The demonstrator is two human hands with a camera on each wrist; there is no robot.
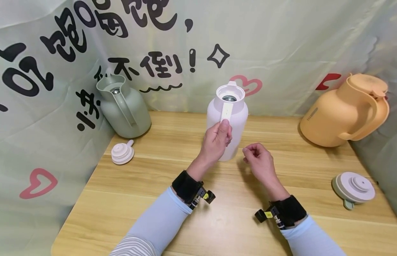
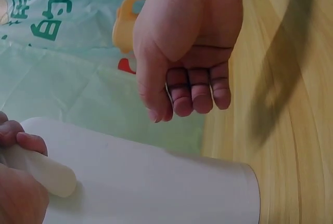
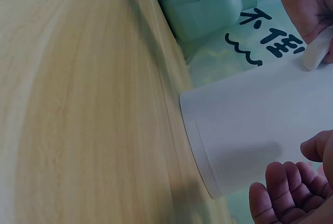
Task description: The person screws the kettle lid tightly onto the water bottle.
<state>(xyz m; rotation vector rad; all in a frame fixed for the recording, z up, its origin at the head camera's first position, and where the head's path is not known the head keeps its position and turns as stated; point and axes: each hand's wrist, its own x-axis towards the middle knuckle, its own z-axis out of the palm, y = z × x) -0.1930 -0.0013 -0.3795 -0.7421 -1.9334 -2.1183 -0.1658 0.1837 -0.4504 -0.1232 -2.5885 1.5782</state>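
My left hand (image 1: 216, 140) grips the handle (image 1: 227, 111) of a white vacuum jug (image 1: 235, 131), thumb on top. The jug's mouth is uncovered and shows a shiny inner rim; I cannot tell whether its base touches the table. In the left wrist view, the fingers (image 2: 32, 142) wrap round the handle's lower end. Just right of the jug, my right hand (image 1: 259, 160) hovers with loosely curled fingers and holds nothing. The right wrist view has this hand (image 3: 296, 190) beside the jug's wall (image 3: 250, 125), apparently apart from it.
A green jug (image 1: 131, 113) without a lid stands at the back left, with a white stopper lid (image 1: 122, 153) before it. An orange jug (image 1: 332, 113) with its lid on stands at the back right. A round white-and-green lid (image 1: 355, 188) lies near the wooden table's (image 1: 147, 199) right edge. Printed cloth (image 1: 281, 46) hangs behind.
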